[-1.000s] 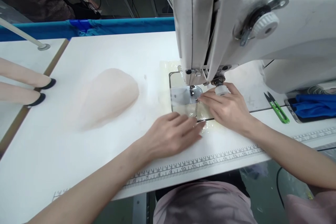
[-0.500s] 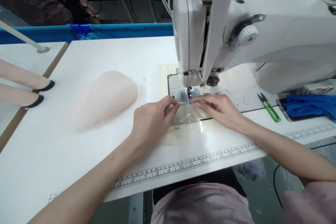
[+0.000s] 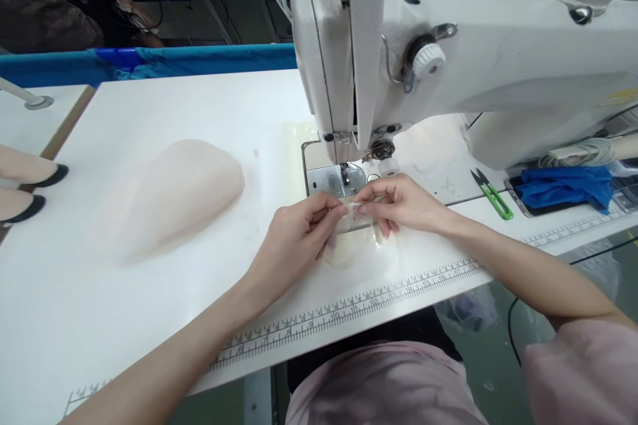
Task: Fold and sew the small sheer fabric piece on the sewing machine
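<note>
Just in front of the needle of the white sewing machine (image 3: pixel 448 46), both hands pinch a thin, pale, see-through piece (image 3: pixel 351 206), perhaps sheer fabric; its outline is hard to make out. My left hand (image 3: pixel 304 229) grips its left side between thumb and forefinger. On the other side, my right hand (image 3: pixel 396 202) pinches it, fingertips almost meeting those of the left. The presser foot (image 3: pixel 345 174) stands over the metal needle plate (image 3: pixel 321 180), behind the fingers. Clear yellowish tape (image 3: pixel 298 139) covers the table around the plate.
Left of the machine lies a sheer beige fabric piece (image 3: pixel 194 192). Green thread snips (image 3: pixel 493 196) lie at right, beside a blue cloth (image 3: pixel 565 187) on a phone. A printed ruler (image 3: pixel 309 325) runs along the front edge. Another person (image 3: pixel 44 6) is at the far left.
Both hands have drawn slightly back from the needle and closer together, lifting the pale piece between them. My right fingers have curled into a pinch. The camera view has shifted right.
</note>
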Tool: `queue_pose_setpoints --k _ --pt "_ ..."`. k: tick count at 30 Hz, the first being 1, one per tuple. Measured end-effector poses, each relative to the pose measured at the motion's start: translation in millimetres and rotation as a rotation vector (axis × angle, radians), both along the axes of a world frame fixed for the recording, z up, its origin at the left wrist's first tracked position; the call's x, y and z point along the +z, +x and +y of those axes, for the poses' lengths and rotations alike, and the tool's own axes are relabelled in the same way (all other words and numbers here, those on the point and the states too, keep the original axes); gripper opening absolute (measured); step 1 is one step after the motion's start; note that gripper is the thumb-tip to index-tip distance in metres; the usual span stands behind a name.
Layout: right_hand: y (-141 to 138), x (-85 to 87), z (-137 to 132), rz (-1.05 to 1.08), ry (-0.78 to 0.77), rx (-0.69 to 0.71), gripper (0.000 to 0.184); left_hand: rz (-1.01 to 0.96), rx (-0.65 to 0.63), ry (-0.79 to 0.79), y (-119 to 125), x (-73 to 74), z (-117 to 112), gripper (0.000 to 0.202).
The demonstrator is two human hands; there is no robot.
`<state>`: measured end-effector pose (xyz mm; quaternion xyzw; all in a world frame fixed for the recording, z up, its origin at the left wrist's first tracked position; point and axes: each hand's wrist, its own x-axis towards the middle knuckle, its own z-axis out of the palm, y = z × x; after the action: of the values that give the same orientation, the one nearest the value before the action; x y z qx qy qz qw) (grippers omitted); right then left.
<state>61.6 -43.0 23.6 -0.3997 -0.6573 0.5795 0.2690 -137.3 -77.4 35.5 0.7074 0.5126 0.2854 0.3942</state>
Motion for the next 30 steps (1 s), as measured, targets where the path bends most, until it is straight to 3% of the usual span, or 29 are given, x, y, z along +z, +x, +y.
queue_pose_setpoints --k 3,10,13,16,18,21,26,28,30 --pt "-0.6 2.4 -0.6 0.028 -0.003 0.006 0.011 -0.056 -0.018 -0.069 -0.4 -0.6 2.0 0.027" --pt "-2.6 -4.1 -2.8 0.01 0.15 -0.092 0.01 -0.127 -0.055 -0.179 0.5 -2.7 2.8 0.034" --pt "-3.5 -6.1 -3.5 0.015 0.173 -0.132 0.013 0.046 0.0 0.001 3.1 -2.5 -2.6 0.03" --pt "-5.6 -5.8 -5.8 -0.002 0.195 -0.163 0.016 0.277 0.095 0.247 8.1 -1.0 -8.9 0.045" --pt "-7.0 -5.5 -7.9 -0.02 0.224 -0.174 0.017 0.314 0.101 0.26 10.2 0.4 -10.3 0.034" --pt "-7.6 -5.8 -10.1 -0.049 0.294 -0.173 0.015 0.196 0.087 0.116 7.5 2.4 -6.2 0.013" --pt "-5.1 -7.1 -10.9 -0.075 0.374 -0.133 0.011 -0.091 0.061 -0.16 -5.2 4.7 5.6 0.009" --pt "-3.9 -7.3 -11.0 -0.079 0.395 -0.126 0.007 -0.144 0.035 -0.144 -7.5 4.8 6.2 0.006" --pt "-3.1 -7.3 -11.3 -0.086 0.424 -0.121 0.005 -0.091 0.008 -0.007 -7.3 3.5 3.9 0.007"
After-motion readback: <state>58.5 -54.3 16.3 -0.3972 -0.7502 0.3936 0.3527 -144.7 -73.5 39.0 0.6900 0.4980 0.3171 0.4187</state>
